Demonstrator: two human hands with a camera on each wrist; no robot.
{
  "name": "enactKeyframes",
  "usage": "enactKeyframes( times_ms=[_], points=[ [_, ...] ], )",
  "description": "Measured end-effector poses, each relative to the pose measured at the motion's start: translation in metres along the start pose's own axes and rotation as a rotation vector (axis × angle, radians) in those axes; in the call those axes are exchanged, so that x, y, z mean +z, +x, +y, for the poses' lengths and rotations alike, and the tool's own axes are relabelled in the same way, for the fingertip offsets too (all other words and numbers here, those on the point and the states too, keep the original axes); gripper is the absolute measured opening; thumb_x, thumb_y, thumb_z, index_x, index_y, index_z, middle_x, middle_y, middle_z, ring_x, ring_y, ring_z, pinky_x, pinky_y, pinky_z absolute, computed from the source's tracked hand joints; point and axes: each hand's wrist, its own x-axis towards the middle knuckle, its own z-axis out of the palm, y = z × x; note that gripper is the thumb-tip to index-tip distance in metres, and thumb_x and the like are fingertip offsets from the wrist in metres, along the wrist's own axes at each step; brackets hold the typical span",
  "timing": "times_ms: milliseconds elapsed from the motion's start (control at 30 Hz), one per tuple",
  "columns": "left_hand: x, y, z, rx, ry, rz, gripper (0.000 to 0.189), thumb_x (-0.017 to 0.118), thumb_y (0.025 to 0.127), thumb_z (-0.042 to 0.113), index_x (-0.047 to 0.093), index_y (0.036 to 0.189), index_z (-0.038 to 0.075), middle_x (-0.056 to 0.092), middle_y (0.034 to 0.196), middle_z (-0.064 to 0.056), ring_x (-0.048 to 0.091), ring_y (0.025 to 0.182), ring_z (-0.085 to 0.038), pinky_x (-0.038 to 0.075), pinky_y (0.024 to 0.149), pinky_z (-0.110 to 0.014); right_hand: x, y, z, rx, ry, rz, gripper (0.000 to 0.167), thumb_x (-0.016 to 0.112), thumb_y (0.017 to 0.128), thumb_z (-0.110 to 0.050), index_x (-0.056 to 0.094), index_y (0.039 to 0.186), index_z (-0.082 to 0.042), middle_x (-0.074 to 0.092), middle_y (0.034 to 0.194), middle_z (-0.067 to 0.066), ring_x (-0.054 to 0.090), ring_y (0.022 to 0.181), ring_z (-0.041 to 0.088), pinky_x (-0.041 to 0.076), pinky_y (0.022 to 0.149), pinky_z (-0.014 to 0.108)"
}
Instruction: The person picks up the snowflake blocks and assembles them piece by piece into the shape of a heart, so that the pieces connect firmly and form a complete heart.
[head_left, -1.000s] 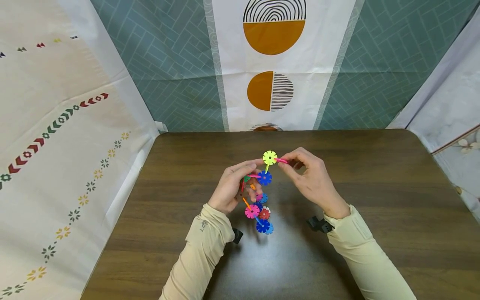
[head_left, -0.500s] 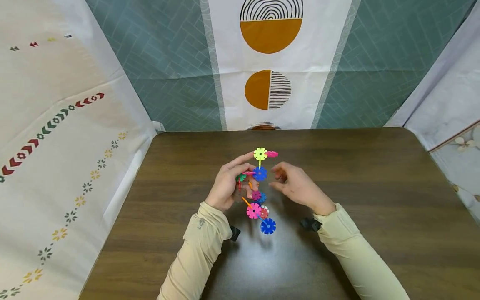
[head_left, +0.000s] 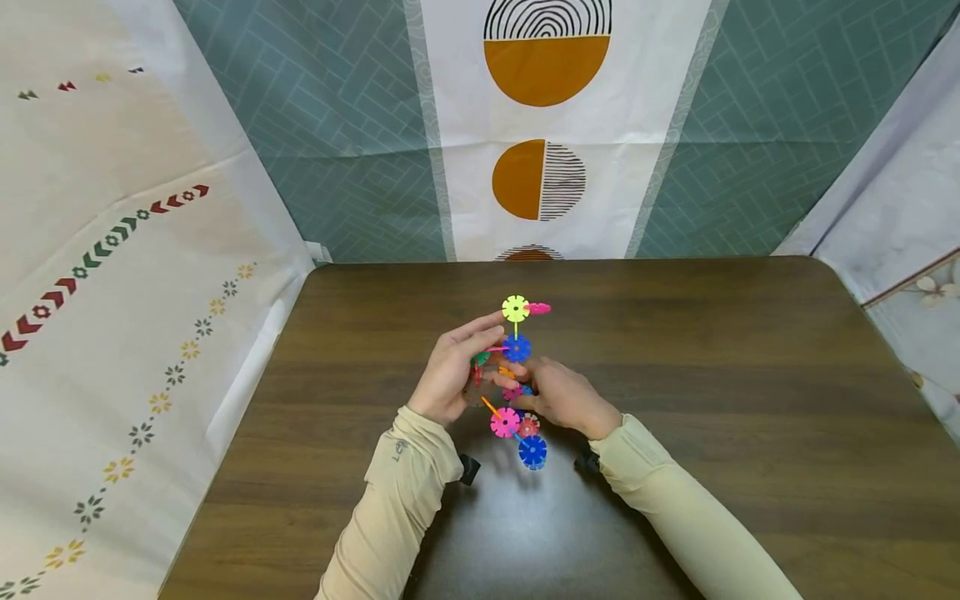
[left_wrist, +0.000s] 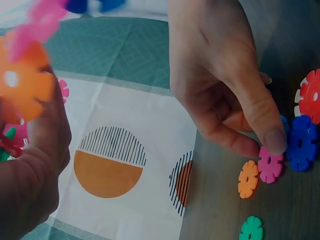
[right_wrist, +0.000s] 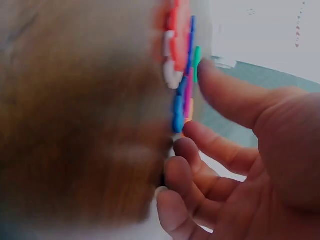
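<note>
My left hand [head_left: 444, 379] holds a chain of interlocking flower discs. At the chain's top are a yellow disc [head_left: 516, 308] with a pink disc [head_left: 539, 308] set edge-on in it, and a blue disc [head_left: 517, 348] below. A larger-looking pink disc [head_left: 505, 422] and another blue disc [head_left: 532, 452] hang lower. Close to the camera in the left wrist view is an orange disc [left_wrist: 22, 85] of the chain. My right hand [head_left: 567, 400] reaches down to loose discs on the table, thumb and index finger parted, fingertips right at a loose pink disc [left_wrist: 270, 165].
Near that pink disc, a loose blue disc [left_wrist: 302, 142], a red disc [left_wrist: 312, 97] over a white one, an orange disc [left_wrist: 248, 179] and a green disc [left_wrist: 251, 230] lie on the wooden table [head_left: 720, 358]. A patterned cloth [head_left: 360, 125] hangs behind its far edge.
My right hand has let go of the pink disc beside the yellow one and moved down and left to the loose discs. My left hand keeps its hold, shifting slightly left.
</note>
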Motion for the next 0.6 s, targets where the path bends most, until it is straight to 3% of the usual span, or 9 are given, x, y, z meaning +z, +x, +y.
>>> enactKeyframes(
  times_ms=[100, 200, 267, 400, 600],
  points=[
    [-0.0009, 0.0002, 0.0011, 0.014, -0.009, -0.002, 0.040, 0.055, 0.097, 0.012, 0.052, 0.136, 0.003, 0.070, 0.082, -0.014, 0.070, 0.063, -0.023, 0.058, 0.066, -0.030, 0.0016, 0.0035, -0.0009, 0.003, -0.048, 0.003, 0.024, 0.078, 0.083, -0.028, 0.065, 0.098, -0.015, 0.054, 0.078, -0.002, 0.051, 0.066, 0.014, 0.046, 0.055, 0.028],
    [-0.0007, 0.0007, 0.0008, 0.046, -0.012, -0.014, 0.041, 0.047, 0.098, 0.004, 0.046, 0.139, -0.001, 0.069, 0.082, -0.014, 0.071, 0.067, -0.024, 0.058, 0.073, -0.034, 0.0018, 0.0041, 0.0001, 0.015, -0.044, 0.005, 0.019, 0.078, 0.084, -0.023, 0.064, 0.092, -0.014, 0.053, 0.080, -0.001, 0.050, 0.067, 0.014, 0.045, 0.057, 0.028],
    [-0.0011, 0.0007, 0.0007, 0.057, -0.027, -0.027, 0.042, 0.042, 0.099, 0.002, 0.041, 0.141, -0.002, 0.067, 0.087, -0.015, 0.070, 0.069, -0.024, 0.059, 0.072, -0.034, 0.0018, 0.0050, 0.0012, 0.035, 0.005, 0.009, 0.021, 0.078, 0.084, -0.023, 0.061, 0.090, -0.013, 0.053, 0.080, 0.001, 0.049, 0.066, 0.016, 0.044, 0.056, 0.029],
    [-0.0023, -0.0002, 0.0009, 0.056, -0.053, -0.049, 0.045, 0.037, 0.098, -0.001, 0.037, 0.143, 0.001, 0.061, 0.104, -0.018, 0.069, 0.070, -0.024, 0.058, 0.062, -0.032, 0.0032, 0.0072, 0.0033, 0.037, 0.056, 0.018, 0.031, 0.076, 0.085, -0.032, 0.059, 0.103, -0.013, 0.053, 0.081, 0.002, 0.050, 0.068, 0.017, 0.043, 0.056, 0.029],
    [-0.0026, -0.0004, 0.0017, 0.058, -0.051, -0.095, 0.044, 0.036, 0.098, -0.002, 0.046, 0.140, 0.005, 0.053, 0.127, -0.027, 0.065, 0.085, -0.030, 0.058, 0.055, -0.035, 0.0033, 0.0066, 0.0023, -0.036, -0.060, 0.004, 0.028, 0.075, 0.086, -0.026, 0.065, 0.111, -0.016, 0.056, 0.090, 0.002, 0.051, 0.077, 0.016, 0.050, 0.065, 0.030]
  ],
)
